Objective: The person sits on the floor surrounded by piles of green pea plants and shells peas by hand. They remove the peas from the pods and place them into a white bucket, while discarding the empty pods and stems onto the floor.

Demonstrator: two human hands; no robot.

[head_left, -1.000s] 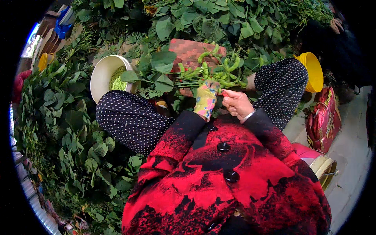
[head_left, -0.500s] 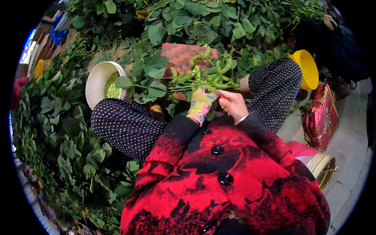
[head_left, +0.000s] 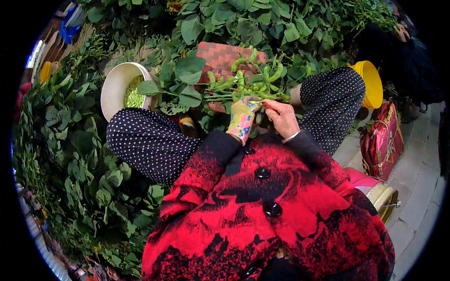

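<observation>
My left hand (head_left: 243, 117), in a yellow flowered glove, grips a leafy green plant stalk (head_left: 218, 98) with several plump bean pods (head_left: 274, 75). My right hand (head_left: 281, 119) is bare, its fingers closed on a small red object (head_left: 268, 106), perhaps a handle, at the fingertips of the glove; whatever lies between the two hands is too small to make out. Behind the pods lies a red woven mat (head_left: 224, 55). A white bucket (head_left: 110, 89) holding shelled green beans (head_left: 136, 93) is tilted beside my left knee.
Heaped leafy plants (head_left: 79, 173) surround me at left and ahead. A yellow bucket (head_left: 372, 84) stands by my right knee, with a red bag (head_left: 382, 145) and a metal container (head_left: 384, 201) on grey paving (head_left: 417, 178). A person in dark clothing (head_left: 417, 70) is at upper right.
Both hands stay together at the pods, with slight shifts of my right fingers at the glove's tip. The whole view has moved slightly.
</observation>
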